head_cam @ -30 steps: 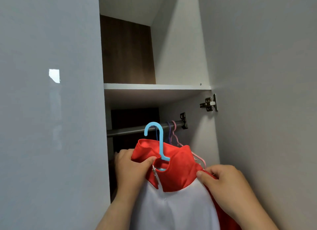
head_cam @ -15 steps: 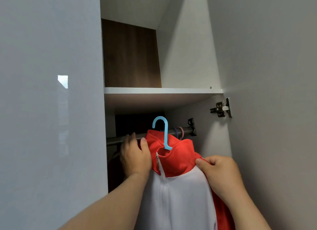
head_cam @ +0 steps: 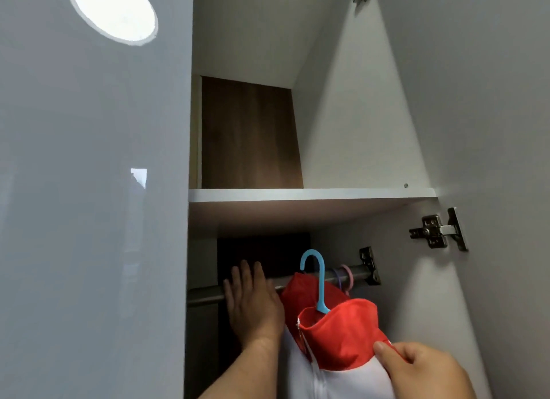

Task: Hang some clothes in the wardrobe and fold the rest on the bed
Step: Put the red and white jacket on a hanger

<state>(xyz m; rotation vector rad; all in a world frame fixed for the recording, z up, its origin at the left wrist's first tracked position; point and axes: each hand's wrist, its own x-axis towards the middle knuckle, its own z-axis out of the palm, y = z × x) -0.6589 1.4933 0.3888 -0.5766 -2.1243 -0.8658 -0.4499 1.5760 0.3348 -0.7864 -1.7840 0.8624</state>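
**Jacket on blue hanger raised at the wardrobe rail**

Jacket [head_cam: 342,336], red at the collar and shoulders and white below with a zip down the front, is held up inside the open wardrobe, just under the shelf [head_cam: 309,194]. It hangs on a blue hanger [head_cam: 315,279] whose hook rises out of the collar. The hanger's stem runs nearly upright, leaning a little to the left toward the top, and the hook curls over to the left with its open end pointing down. The hook's curve sits in front of and slightly above the grey rail [head_cam: 205,296], which runs from lower left up to its bracket at the right; whether the hook already bears on the rail cannot be told. The jacket's length runs downward out of view at the bottom edge.

The left hand [head_cam: 253,303] is raised with fingers straight and close together, its back to the camera, lying against the rail just left of the red collar and holding nothing. The right hand [head_cam: 422,372] pinches the jacket's red shoulder between thumb and curled fingers at the lower right.

Two more hanger hooks, purple [head_cam: 337,275] and pink [head_cam: 348,275], sit on the rail near the bracket. A metal hinge [head_cam: 437,230] is fixed on the side panel to the right.
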